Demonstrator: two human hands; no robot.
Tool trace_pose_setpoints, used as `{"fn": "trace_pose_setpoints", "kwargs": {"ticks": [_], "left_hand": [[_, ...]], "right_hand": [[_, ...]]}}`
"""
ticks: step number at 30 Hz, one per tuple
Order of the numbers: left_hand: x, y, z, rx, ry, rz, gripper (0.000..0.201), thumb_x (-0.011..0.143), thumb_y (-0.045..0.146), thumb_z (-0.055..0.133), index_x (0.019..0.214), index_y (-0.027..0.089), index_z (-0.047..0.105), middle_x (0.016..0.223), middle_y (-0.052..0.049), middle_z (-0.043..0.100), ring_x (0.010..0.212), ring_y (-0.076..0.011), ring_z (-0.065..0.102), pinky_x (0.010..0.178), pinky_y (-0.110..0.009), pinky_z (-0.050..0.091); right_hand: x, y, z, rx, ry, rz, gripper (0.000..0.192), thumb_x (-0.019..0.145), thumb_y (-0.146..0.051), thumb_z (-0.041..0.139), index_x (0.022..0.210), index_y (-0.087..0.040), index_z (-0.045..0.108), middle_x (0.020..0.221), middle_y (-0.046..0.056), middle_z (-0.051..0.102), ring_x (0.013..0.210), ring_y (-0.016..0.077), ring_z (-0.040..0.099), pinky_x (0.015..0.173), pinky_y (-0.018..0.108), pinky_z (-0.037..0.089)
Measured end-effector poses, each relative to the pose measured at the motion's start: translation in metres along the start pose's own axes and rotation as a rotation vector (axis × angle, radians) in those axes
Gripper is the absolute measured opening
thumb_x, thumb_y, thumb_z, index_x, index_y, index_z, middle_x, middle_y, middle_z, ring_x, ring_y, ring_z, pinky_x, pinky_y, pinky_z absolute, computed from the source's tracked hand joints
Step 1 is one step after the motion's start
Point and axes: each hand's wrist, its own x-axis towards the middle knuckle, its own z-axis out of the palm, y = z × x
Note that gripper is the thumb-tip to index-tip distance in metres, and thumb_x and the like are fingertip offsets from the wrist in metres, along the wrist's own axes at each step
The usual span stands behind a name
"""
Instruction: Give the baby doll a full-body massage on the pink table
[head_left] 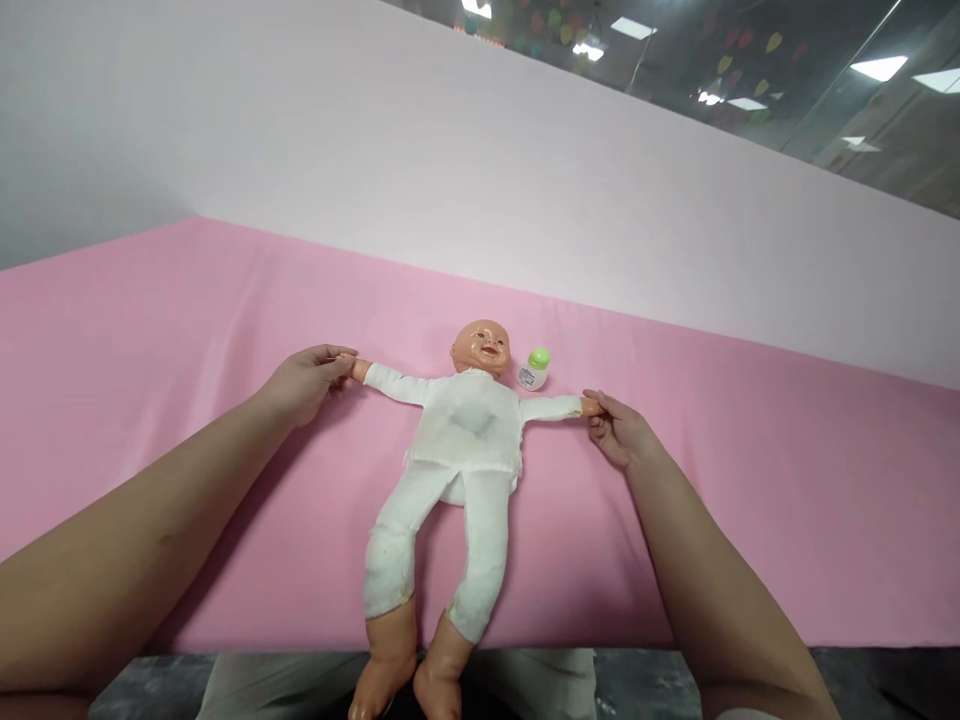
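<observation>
A baby doll (pixel 461 440) in white clothes lies on its back on a pink sheet (pixel 150 350), arms stretched out sideways, its bare feet hanging over the near edge. My left hand (pixel 304 382) pinches the doll's hand on the left side. On the right side, the fingers of my right hand (pixel 619 428) are closed on the doll's other hand. A small white bottle with a green cap (pixel 535 368) stands just to the right of the doll's head, apart from both hands.
The pink sheet covers a wide flat surface that runs up to a pale wall (pixel 450 150) behind. The near edge (pixel 600 648) drops to a grey floor. Ceiling lights show at the top right.
</observation>
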Motion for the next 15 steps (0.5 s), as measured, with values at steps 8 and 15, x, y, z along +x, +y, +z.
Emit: {"fn": "trace_pose_setpoints", "kwargs": {"ticks": [8, 15], "left_hand": [[-0.002, 0.004, -0.001, -0.053, -0.035, -0.06, 0.041, 0.067, 0.019, 0.089, 0.104, 0.016, 0.072, 0.088, -0.007, 0.072, 0.072, -0.0156, 0.069, 0.065, -0.027, 0.06], [-0.002, 0.004, 0.0, -0.005, -0.016, -0.061, 0.025, 0.085, 0.012, 0.079, 0.108, 0.011, 0.07, 0.087, -0.006, 0.071, 0.07, -0.0139, 0.067, 0.069, -0.03, 0.058]], "right_hand": [[0.004, -0.001, -0.016, -0.114, -0.11, 0.009, 0.034, 0.072, -0.02, 0.089, 0.102, -0.018, 0.074, 0.078, 0.0, 0.066, 0.054, 0.0069, 0.055, 0.044, 0.016, 0.048], [0.007, 0.008, -0.011, -0.159, -0.09, -0.128, 0.046, 0.061, -0.037, 0.102, 0.093, -0.021, 0.073, 0.071, -0.005, 0.062, 0.052, 0.0054, 0.05, 0.043, 0.015, 0.039]]}}
